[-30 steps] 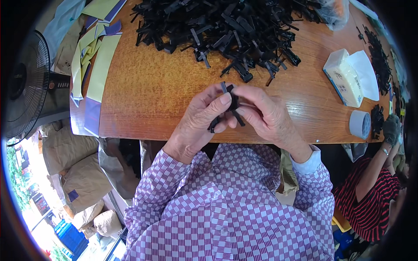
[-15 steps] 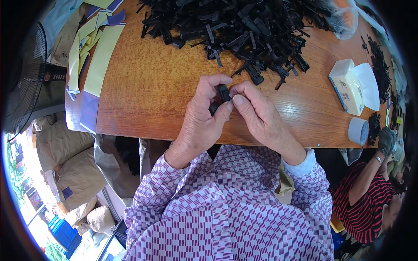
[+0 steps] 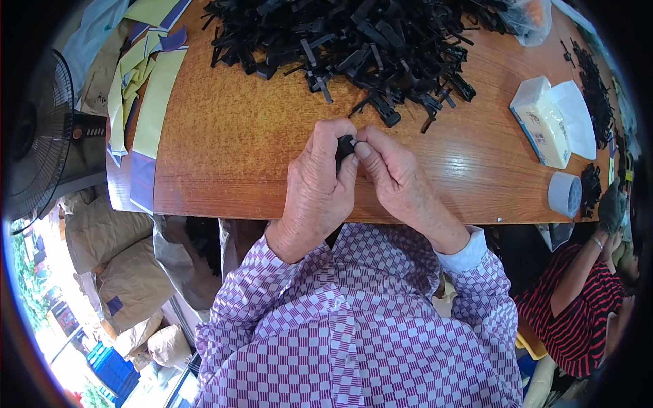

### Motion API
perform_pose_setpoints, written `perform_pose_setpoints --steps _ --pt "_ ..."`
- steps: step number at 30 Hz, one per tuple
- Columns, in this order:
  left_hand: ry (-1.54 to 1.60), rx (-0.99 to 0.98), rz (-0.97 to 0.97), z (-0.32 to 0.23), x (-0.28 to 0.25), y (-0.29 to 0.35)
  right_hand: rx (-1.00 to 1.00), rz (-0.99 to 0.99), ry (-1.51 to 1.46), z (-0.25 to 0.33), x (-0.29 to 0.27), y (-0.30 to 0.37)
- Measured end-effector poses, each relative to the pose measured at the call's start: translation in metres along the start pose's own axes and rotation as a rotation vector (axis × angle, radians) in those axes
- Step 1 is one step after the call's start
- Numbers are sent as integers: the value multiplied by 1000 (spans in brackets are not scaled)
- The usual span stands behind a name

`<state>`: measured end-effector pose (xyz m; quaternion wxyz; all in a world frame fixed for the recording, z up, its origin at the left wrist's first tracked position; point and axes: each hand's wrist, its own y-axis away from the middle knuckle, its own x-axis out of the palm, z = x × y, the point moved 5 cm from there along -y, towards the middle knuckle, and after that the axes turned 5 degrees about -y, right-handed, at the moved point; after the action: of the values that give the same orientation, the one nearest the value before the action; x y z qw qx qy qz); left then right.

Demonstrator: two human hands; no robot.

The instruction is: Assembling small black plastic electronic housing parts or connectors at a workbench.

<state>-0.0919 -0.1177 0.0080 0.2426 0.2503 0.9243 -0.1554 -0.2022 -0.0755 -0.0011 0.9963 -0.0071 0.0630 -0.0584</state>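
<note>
Between my hands, just past the table's near edge, is a small black plastic part [image 3: 345,147]. My left hand [image 3: 314,182] is closed around it, thumb on one side and curled fingers on the other. The thumb and forefinger of my right hand [image 3: 398,175] pinch at the part's upper right edge, and they hide its finer shape. Beyond my fingertips lies a big heap of similar black plastic parts [image 3: 381,58], tangled together with thin arms sticking out.
Yellow and purple paper strips [image 3: 158,109] lie along the left side of the wooden table [image 3: 231,149], near a fan [image 3: 47,129]. At right are a tissue pack [image 3: 541,122], a tape roll [image 3: 564,194] and small black pieces [image 3: 590,190]. A co-worker's gloved hand [image 3: 612,211] is beyond.
The black part has turned in my fingers and less of it shows. My right fingertips have come closer to my left. The whole view has shifted slightly.
</note>
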Motion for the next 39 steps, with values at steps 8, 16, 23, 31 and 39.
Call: perform_pose_setpoints --steps 8,16,23,31,39 --pt "511 -65 -97 0 7 -11 -88 -130 -163 -3 -16 5" --pt "1008 -470 23 0 3 -10 124 -13 -577 -10 -27 10" --pt "1020 -481 272 0 14 -4 39 -40 -648 -11 -28 2" --pt "926 -426 353 1 4 1 231 37 -611 -16 -17 -2" --pt "502 -124 235 11 -13 11 162 45 -372 -16 8 -10"
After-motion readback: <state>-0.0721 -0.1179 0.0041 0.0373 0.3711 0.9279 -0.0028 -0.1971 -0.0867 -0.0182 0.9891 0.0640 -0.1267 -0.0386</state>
